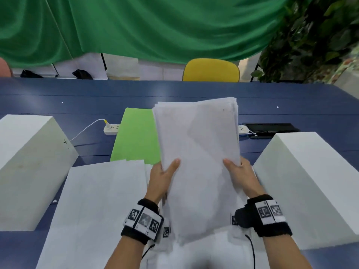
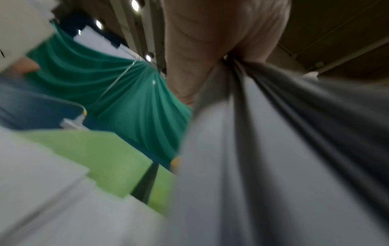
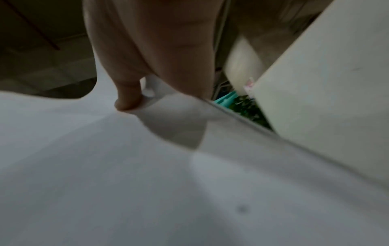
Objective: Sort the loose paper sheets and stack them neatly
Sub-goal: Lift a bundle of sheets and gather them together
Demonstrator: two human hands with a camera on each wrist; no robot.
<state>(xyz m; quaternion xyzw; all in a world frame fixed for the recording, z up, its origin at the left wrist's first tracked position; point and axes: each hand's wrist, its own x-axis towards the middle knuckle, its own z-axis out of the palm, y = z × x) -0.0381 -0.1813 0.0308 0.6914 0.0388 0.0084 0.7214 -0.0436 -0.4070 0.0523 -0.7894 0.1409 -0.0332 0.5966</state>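
Left hand (image 1: 162,176) and right hand (image 1: 240,174) each gripped side edge of white paper bundle (image 1: 198,152), thumbs on top, raised over table (image 1: 194,90) near edge, likely to square edges. White stack (image 1: 101,200) lay left; green sheets (image 1: 136,136) behind.

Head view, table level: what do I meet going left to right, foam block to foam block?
Left foam block → white cable → power strip → green sheet → held paper stack, gripped by left hand and right hand → right foam block.
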